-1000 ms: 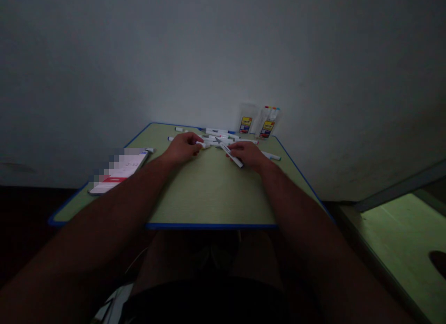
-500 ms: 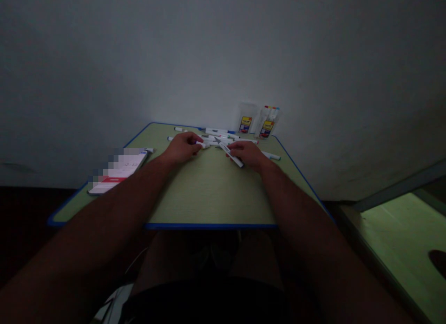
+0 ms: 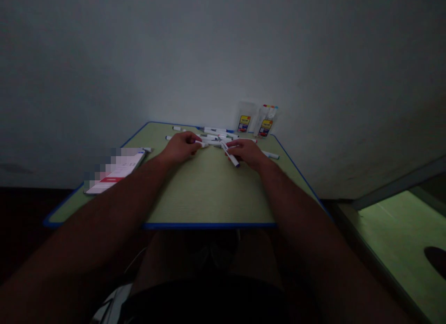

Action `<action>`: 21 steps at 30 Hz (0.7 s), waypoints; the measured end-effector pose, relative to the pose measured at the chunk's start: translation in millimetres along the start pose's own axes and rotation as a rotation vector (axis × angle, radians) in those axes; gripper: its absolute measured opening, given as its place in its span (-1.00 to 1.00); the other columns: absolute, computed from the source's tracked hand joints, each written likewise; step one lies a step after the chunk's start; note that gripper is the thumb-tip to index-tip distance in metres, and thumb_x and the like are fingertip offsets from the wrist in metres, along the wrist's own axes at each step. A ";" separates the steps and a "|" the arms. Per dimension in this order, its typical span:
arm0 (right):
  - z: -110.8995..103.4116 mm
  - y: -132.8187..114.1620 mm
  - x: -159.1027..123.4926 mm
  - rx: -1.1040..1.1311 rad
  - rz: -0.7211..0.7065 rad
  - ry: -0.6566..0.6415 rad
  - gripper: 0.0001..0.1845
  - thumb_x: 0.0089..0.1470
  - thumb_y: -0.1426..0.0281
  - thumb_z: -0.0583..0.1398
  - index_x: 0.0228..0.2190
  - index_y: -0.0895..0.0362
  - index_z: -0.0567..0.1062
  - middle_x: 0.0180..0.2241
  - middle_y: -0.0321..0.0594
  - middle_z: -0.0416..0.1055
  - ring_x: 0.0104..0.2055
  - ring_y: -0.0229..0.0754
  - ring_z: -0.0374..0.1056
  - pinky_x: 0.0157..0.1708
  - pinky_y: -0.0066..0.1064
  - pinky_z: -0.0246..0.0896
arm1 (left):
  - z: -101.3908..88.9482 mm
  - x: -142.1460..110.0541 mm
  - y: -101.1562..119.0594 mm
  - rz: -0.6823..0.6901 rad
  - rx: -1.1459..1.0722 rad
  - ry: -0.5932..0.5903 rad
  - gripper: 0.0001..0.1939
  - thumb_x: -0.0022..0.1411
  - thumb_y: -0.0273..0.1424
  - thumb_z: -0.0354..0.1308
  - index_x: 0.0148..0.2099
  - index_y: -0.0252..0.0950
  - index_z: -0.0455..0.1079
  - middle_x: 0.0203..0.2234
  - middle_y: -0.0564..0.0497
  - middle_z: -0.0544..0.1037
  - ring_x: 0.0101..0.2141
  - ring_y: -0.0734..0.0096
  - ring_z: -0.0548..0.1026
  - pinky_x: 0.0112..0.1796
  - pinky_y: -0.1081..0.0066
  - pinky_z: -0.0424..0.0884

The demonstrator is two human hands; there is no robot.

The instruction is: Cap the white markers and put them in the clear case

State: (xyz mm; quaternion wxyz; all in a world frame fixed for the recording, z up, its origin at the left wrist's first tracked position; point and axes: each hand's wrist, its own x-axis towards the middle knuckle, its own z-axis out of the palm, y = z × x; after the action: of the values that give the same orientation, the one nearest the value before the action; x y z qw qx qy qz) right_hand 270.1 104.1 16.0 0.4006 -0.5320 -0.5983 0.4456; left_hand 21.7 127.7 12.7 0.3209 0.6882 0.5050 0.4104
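My right hand [image 3: 245,153] is closed around a white marker [image 3: 231,158]. The marker slants across the fingertips, its dark purple end pointing down toward me and its upper end over the pile. On the other side, my left hand [image 3: 181,146] pinches a short white piece with a touch of purple [image 3: 203,145]; it looks like a marker cap, though the fingers partly cover it. Between and behind both hands lies a loose pile of white markers [image 3: 218,130] on the table. Another marker [image 3: 271,155] rests just right of my right hand.
Two clear plastic marker cases stand at the table's back right: one case [image 3: 246,111] shows no markers, the other case [image 3: 265,123] holds several with coloured ends. A phone or tablet [image 3: 116,173] lies at the left of the blue-edged table [image 3: 209,198]. A wall [image 3: 195,59] rises behind.
The marker in my right hand has turned slightly, and its near end now shows dark purple. My left hand has barely moved. The whole view has shifted a little.
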 end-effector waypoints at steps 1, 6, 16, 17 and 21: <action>0.4 -1.2 -0.8 0.010 0.010 0.004 -0.76 0.03 0.56 0.31 -0.19 0.22 0.56 -0.35 -0.12 0.58 -0.50 -0.30 0.44 -0.46 -0.43 0.40 | -0.2 0.0 -0.2 0.004 0.010 0.002 -0.84 0.06 -0.39 0.28 -0.26 -0.30 0.49 -0.59 0.05 0.49 -0.58 0.46 0.40 -0.48 0.41 0.32; 1.3 -5.1 -3.4 0.026 0.023 0.019 -0.81 0.04 0.57 0.31 -0.23 0.21 0.56 -0.37 -0.14 0.58 -0.51 -0.29 0.44 -0.49 -0.44 0.39 | -0.3 -0.3 -0.5 0.015 0.012 0.002 -0.84 0.05 -0.38 0.28 -0.27 -0.29 0.49 -0.59 0.05 0.48 -0.56 0.44 0.41 -0.47 0.41 0.33; 1.4 -5.7 -3.5 0.028 0.029 0.021 -0.80 0.05 0.58 0.30 -0.22 0.22 0.55 -0.35 -0.11 0.58 -0.52 -0.29 0.44 -0.48 -0.42 0.42 | 1.1 -1.5 0.7 0.048 0.090 0.034 -0.81 0.03 -0.34 0.32 -0.27 -0.27 0.51 -0.52 0.06 0.48 -0.52 0.45 0.39 -0.46 0.40 0.29; 1.4 -5.9 -3.6 0.032 0.030 0.019 -0.80 0.05 0.59 0.30 -0.22 0.22 0.55 -0.35 -0.11 0.58 -0.52 -0.29 0.44 -0.49 -0.42 0.42 | 1.1 -1.9 1.4 0.064 0.111 0.043 -0.81 0.02 -0.34 0.33 -0.27 -0.27 0.52 -0.51 0.06 0.48 -0.51 0.44 0.39 -0.45 0.40 0.29; 1.5 -6.5 -4.1 0.021 0.030 0.017 -0.81 0.06 0.59 0.29 -0.22 0.21 0.55 -0.37 -0.13 0.58 -0.52 -0.30 0.44 -0.51 -0.46 0.39 | 1.1 -3.5 5.8 0.141 0.205 0.078 -0.82 0.01 -0.38 0.34 -0.28 -0.26 0.53 -0.50 0.06 0.48 -0.47 0.43 0.38 -0.40 0.38 0.27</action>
State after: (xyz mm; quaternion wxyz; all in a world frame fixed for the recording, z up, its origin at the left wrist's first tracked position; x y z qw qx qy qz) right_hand 267.3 99.6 21.8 0.4046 -0.5405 -0.5819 0.4534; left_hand 24.6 122.6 16.4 0.1994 0.7346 0.5068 0.4045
